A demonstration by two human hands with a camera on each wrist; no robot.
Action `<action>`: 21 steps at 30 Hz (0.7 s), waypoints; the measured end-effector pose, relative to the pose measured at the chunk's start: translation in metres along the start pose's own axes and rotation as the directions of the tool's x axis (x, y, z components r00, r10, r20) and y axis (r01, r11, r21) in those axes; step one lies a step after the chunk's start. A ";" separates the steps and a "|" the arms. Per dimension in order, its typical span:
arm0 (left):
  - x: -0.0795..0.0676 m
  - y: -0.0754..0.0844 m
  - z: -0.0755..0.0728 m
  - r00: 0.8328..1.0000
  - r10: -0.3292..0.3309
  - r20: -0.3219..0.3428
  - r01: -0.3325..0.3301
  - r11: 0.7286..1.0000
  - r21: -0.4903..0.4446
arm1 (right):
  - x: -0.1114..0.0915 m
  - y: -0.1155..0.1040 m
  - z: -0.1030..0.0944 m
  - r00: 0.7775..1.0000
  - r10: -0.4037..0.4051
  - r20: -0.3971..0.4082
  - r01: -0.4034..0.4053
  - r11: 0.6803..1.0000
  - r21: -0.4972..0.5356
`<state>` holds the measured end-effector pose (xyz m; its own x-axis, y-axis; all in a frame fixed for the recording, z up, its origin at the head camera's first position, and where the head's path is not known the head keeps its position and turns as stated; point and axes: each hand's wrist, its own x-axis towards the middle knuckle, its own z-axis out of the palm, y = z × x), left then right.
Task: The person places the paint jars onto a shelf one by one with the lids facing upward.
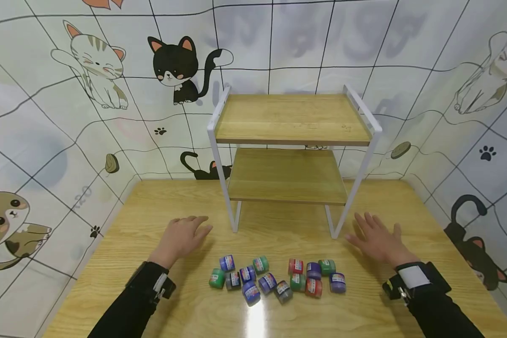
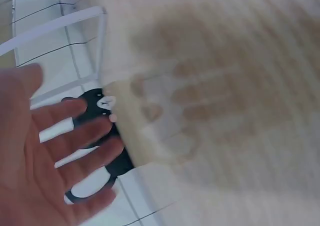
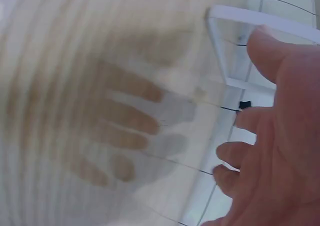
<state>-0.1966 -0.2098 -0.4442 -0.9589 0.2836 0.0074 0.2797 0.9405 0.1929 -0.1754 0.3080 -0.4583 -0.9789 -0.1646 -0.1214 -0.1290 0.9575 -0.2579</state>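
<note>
My left hand (image 1: 185, 237) hovers over the wooden table, left of a group of small paint jars (image 1: 247, 273), its fingers spread and holding nothing. On the other side my right hand (image 1: 378, 238) is also raised above the table, near the front right leg of a two-tier shelf (image 1: 291, 119); its fingers are extended. Both wrist views show a bare palm, the left hand (image 2: 55, 156) and the right hand (image 3: 270, 146), with shadows on the tabletop. Blue, green, red and grey jars lie in two loose clusters, a red jar (image 1: 314, 288) among those on the right.
The shelf has white metal side frames and two wooden boards, the lower board (image 1: 285, 176) set beneath the upper. A cat-patterned wall covering (image 1: 253, 42) encloses the table (image 1: 173, 202) at the back and sides. Light glares off the table's front middle.
</note>
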 end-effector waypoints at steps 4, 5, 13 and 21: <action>0.000 0.006 -0.009 0.987 0.090 0.130 -0.069 0.986 -0.153 | -0.001 -0.010 -0.012 0.999 -0.034 0.014 0.034 0.999 0.011; 0.000 0.007 -0.010 0.979 0.112 0.168 -0.078 0.978 -0.194 | -0.001 -0.012 -0.015 0.999 -0.047 0.012 0.046 0.999 0.026; -0.002 0.012 -0.018 0.927 0.232 0.294 -0.126 0.933 -0.337 | 0.000 -0.021 -0.037 0.985 -0.169 -0.032 0.171 0.982 0.078; 0.002 0.026 -0.022 0.891 0.267 0.367 -0.132 0.926 -0.353 | 0.001 -0.027 -0.062 0.978 -0.208 -0.033 0.210 0.974 0.079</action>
<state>-0.1923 -0.1892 -0.4180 -0.7621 0.5726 -0.3023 0.3689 0.7676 0.5241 -0.1829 0.2970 -0.3925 -0.9352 -0.3524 -0.0333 -0.3189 0.8797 -0.3528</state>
